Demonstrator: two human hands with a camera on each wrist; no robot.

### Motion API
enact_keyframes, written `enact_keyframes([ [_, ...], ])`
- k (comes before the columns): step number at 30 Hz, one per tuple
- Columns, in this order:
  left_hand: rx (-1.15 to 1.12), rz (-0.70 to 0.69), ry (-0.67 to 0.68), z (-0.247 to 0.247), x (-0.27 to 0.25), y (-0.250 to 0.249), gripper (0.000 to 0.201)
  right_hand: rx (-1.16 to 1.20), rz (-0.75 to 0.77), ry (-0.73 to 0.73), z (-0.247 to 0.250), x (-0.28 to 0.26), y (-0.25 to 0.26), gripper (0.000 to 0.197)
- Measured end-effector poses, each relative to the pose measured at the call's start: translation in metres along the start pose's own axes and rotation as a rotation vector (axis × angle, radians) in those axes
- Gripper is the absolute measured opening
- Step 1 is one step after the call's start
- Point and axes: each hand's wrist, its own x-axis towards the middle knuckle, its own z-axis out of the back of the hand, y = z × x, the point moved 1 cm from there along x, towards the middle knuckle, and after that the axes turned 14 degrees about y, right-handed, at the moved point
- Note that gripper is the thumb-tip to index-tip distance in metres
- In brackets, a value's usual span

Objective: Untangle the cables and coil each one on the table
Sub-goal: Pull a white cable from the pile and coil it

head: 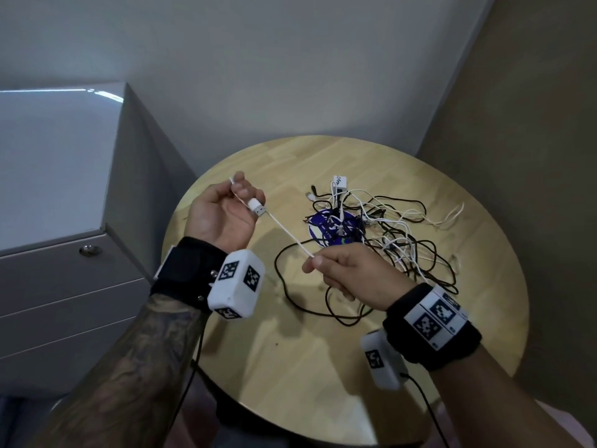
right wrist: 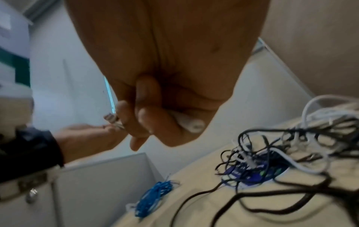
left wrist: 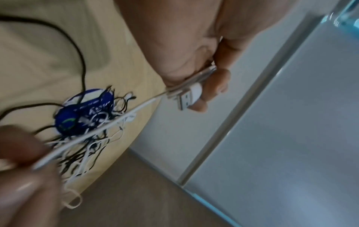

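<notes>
The left hand (head: 223, 215) pinches a white cable (head: 287, 236) by its USB plug (head: 257, 208), a few turns already gathered in its fingers. The right hand (head: 349, 273) curls round the same cable a little further along, so a short taut run spans the two above the tabletop (head: 290, 367). The rest trails back into the tangle (head: 387, 240) of black and white cables lying well right of centre, over a blue disc (head: 326, 229). The cable looks light, thin and limp, probably slick; it will likely snag on the loops. Better held near the plug and fed in short lengths than tugged hard.
</notes>
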Motion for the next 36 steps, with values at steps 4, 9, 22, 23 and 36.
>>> enact_keyframes([
  [4, 0.353, -0.018, -0.023, 0.005, 0.004, 0.013, 0.022, -0.159, 0.065, -0.023, -0.006, -0.006, 0.017, 0.022],
  [9, 1.105, 0.077, 0.114, 0.000, -0.009, 0.046, 0.027, -0.474, 0.255, -0.219, -0.003, -0.018, 0.031, 0.030],
  [22, 0.547, 0.531, 0.251, -0.025, -0.030, 0.078, 0.043, -0.066, 0.234, -0.183, 0.019, -0.009, 0.010, 0.021],
  [23, 0.523, 0.539, 0.263, -0.024, -0.031, 0.077, 0.042, -0.071, 0.226, -0.176, 0.020, -0.010, 0.011, 0.020],
  [36, 1.037, 0.196, 0.281, -0.033, -0.030, 0.076, 0.027, -0.099, 0.195, -0.373, 0.018, -0.014, 0.023, 0.011],
])
